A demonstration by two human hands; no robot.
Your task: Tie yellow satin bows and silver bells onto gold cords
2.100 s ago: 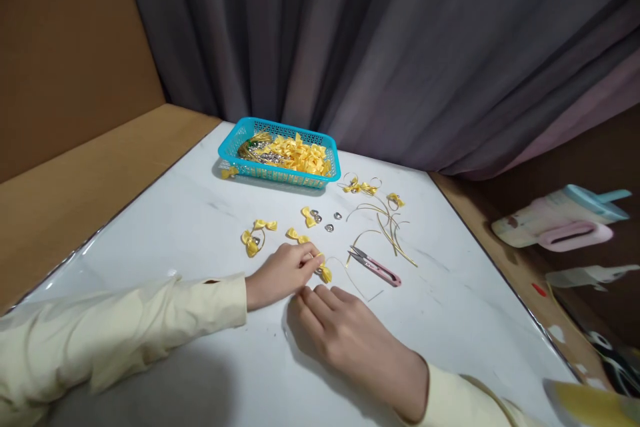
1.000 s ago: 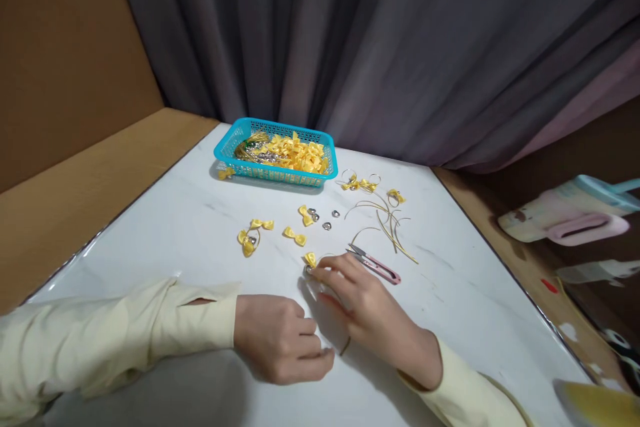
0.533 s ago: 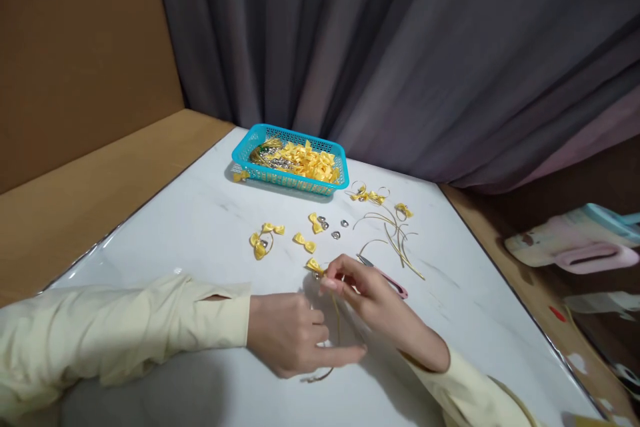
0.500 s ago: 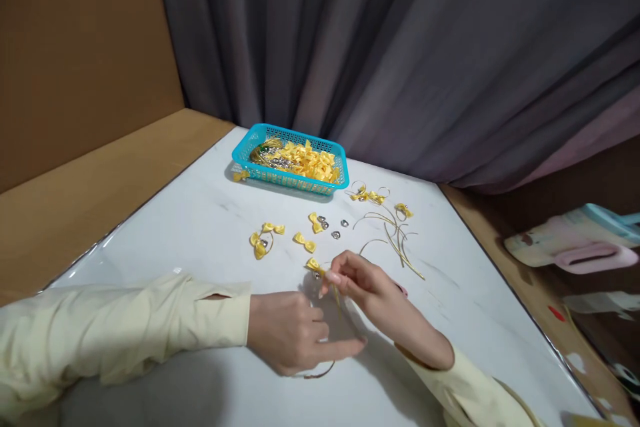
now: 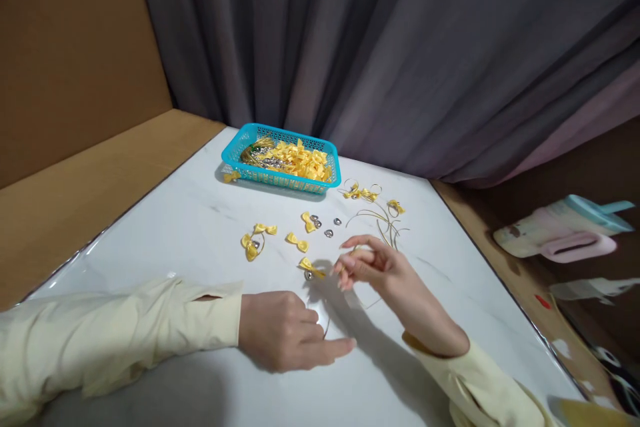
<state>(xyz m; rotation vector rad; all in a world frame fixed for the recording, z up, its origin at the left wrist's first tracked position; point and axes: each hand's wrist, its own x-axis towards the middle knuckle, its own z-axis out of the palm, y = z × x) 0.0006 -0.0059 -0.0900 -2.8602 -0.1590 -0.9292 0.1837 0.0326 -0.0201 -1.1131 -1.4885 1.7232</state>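
My left hand (image 5: 295, 333) rests low over the white table, fingers curled and index finger stretched out. A short bit of thin cord (image 5: 327, 328) shows by its curled fingers. My right hand (image 5: 367, 265) is raised to the right of it, slightly blurred, thumb and fingers bent together. A thin gold cord (image 5: 369, 307) curves beneath the right hand and seems to come from its fingers. Just left of these fingertips lies a yellow bow (image 5: 306, 265) with a silver heart-shaped ring (image 5: 309, 275). Beyond it are another yellow bow (image 5: 297, 242) and loose silver rings (image 5: 329, 233).
A blue basket (image 5: 280, 183) at the back holds yellow bows, silver pieces and gold cords. Looped cords with bows (image 5: 363, 193) and loose cords (image 5: 385, 223) lie behind my right hand. Another looped bow (image 5: 251, 247) lies left. A tumbler (image 5: 555, 230) stands right, beyond the table edge.
My right hand has drawn back to the right, away from the yellow bow and my left hand. The bow now lies uncovered on the table. The whole view has shifted slightly.
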